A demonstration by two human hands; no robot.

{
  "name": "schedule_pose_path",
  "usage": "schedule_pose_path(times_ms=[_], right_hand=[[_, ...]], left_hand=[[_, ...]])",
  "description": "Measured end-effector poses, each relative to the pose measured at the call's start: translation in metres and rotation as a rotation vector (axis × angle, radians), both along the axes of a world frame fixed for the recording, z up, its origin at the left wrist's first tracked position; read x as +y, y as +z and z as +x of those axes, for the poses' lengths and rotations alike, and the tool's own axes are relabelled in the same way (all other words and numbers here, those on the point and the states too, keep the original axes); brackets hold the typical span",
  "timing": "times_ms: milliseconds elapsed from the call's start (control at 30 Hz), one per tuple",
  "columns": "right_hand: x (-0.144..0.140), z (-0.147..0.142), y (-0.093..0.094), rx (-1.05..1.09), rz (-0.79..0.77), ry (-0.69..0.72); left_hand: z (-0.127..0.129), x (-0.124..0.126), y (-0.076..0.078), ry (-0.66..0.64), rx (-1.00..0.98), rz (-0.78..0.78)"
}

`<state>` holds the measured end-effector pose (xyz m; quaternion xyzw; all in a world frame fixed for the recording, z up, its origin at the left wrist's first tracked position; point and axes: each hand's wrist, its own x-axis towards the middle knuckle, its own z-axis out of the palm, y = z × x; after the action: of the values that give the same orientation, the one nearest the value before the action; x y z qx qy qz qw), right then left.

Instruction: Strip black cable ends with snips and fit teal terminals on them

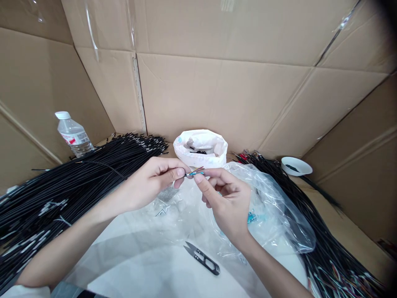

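Observation:
Between both hands, above the plastic-covered work surface, is the end of a black cable [186,175] with thin coloured wires [198,169] fanning out of it. My left hand [161,177] pinches the black jacket between thumb and finger. My right hand [225,194] has its thumb and forefinger closed on the coloured wires, some of them blue, with the other fingers curled. Below the hands lies a pair of black thread snips [202,258], blades pointing to the upper left. A clear plastic bag [279,215] spreads out under and beside my right hand.
A large bundle of black cables [93,178] fills the left side, with a water bottle [74,134] behind it. Behind the hands stands a white bag [201,159] with dark bits inside. More cables [322,231] and a white bowl [297,165] are at right. Cardboard walls [217,91] enclose everything.

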<state>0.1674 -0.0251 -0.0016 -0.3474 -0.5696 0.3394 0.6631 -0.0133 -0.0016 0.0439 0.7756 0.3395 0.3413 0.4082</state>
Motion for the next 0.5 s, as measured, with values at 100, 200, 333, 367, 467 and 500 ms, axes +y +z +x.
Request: schedule_pose_path(times_ms=[100, 200, 333, 367, 467, 500], right_hand=[[-0.001, -0.004, 0.000, 0.053, -0.076, -0.004], [-0.002, -0.007, 0.000, 0.088, -0.130, -0.032], [-0.005, -0.010, 0.000, 0.122, -0.168, -0.033], [-0.006, -0.011, 0.000, 0.133, -0.171, -0.028], [-0.008, -0.013, -0.001, 0.170, -0.184, -0.011], [-0.009, -0.013, -0.002, 0.182, -0.190, -0.004]], left_hand=[[0.002, -0.001, -0.001, 0.015, 0.006, 0.014], [0.003, -0.003, -0.004, 0.052, 0.015, 0.022], [0.004, -0.006, -0.008, 0.103, 0.026, 0.030], [0.005, -0.006, -0.009, 0.104, 0.023, 0.027], [0.006, -0.007, -0.008, 0.109, 0.005, 0.026], [0.007, -0.008, -0.008, 0.118, -0.001, 0.033]])
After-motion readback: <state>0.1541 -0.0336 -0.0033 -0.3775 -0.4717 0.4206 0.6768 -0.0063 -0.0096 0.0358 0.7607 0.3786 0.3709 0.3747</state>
